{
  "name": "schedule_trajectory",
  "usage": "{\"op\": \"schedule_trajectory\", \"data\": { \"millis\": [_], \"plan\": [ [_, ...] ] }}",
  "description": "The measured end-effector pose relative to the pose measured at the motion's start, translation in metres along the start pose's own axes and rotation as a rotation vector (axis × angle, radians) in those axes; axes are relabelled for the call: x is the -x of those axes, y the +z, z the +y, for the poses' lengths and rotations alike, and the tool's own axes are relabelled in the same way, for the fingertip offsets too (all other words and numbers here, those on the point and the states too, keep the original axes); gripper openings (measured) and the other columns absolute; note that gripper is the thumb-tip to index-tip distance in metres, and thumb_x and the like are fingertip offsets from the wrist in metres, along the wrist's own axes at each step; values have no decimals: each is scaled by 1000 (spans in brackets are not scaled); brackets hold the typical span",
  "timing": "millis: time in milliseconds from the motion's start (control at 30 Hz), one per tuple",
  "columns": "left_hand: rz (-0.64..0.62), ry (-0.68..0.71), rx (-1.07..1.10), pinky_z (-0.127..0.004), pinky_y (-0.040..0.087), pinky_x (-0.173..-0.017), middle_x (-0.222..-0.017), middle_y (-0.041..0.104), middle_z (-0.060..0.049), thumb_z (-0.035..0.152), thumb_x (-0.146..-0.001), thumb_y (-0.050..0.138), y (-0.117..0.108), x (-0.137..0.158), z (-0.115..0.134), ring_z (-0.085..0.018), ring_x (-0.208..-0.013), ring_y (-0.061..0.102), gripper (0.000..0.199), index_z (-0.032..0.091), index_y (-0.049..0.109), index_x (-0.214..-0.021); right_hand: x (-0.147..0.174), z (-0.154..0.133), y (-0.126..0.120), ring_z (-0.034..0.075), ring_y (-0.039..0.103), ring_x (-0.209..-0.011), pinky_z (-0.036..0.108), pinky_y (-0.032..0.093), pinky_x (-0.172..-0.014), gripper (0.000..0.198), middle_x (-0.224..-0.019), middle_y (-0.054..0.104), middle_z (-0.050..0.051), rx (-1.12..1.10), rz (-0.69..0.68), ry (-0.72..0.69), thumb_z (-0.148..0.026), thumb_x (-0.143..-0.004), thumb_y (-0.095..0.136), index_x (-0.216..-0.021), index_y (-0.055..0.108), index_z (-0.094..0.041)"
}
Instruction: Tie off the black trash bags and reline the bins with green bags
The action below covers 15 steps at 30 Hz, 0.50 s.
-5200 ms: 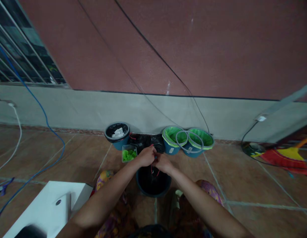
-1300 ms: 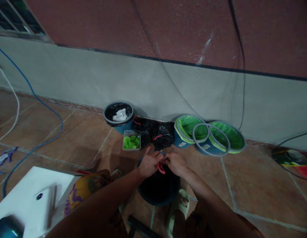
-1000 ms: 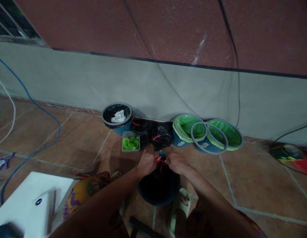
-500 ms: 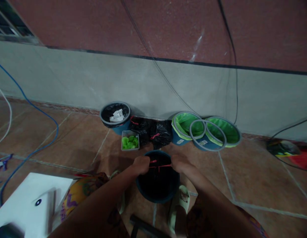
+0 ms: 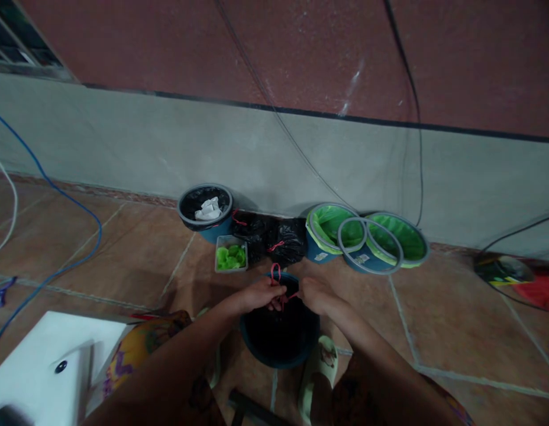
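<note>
A dark blue bin (image 5: 249, 343) stands on the floor between my feet, with what looks like a black bag inside; its interior is too dark to tell more. Over its far half, my left hand (image 5: 264, 293) is closed on a red drawstring (image 5: 275, 271), and a loop of it sticks up above the fingers. My right hand (image 5: 315, 294) pinches another stretch of the same drawstring near the bin's right rim. A short red length runs between the two hands, with a knot or crossing beside my left fingertips.
By the wall are a bin with a black liner (image 5: 219, 232), two tied black bags (image 5: 288, 239), and two bins with green liners (image 5: 323, 251) with a loose grey ring (image 5: 401, 253) on them. A clear box (image 5: 232, 270) holds green rolls. A blue hose (image 5: 57, 274) lies left.
The drawstring was stretched taut between my hands; now it is slack and bunched at my left fingers, with a loop standing up. My left hand has moved right, towards the right one.
</note>
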<state>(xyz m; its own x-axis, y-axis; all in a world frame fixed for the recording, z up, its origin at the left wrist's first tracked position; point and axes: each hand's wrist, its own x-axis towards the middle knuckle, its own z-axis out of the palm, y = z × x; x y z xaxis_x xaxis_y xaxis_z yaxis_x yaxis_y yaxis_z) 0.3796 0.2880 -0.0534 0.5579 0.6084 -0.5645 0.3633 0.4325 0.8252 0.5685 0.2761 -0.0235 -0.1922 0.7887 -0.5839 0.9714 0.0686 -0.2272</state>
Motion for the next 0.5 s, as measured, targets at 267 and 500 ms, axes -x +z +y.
{"op": "schedule_trajectory", "data": {
  "millis": [267,500],
  "plan": [
    [32,119,130,-23,38,-56,-61,60,2,30,-66,73,8,-11,-12,-9,-55,51,19,13,65,-71,8,-7,-8,17,65,-77,25,39,-62,23,-87,73,8,-152,-33,-101,-24,-90,53,-90,74,-16],
    [-53,218,-134,-22,37,-57,-65,63,1,19,-64,68,10,-15,-20,-11,-60,52,11,14,71,-73,12,-18,-8,12,60,-67,22,36,-60,19,-71,68,2,-299,-52,-226,-19,-90,53,-82,70,-16]
  ]
}}
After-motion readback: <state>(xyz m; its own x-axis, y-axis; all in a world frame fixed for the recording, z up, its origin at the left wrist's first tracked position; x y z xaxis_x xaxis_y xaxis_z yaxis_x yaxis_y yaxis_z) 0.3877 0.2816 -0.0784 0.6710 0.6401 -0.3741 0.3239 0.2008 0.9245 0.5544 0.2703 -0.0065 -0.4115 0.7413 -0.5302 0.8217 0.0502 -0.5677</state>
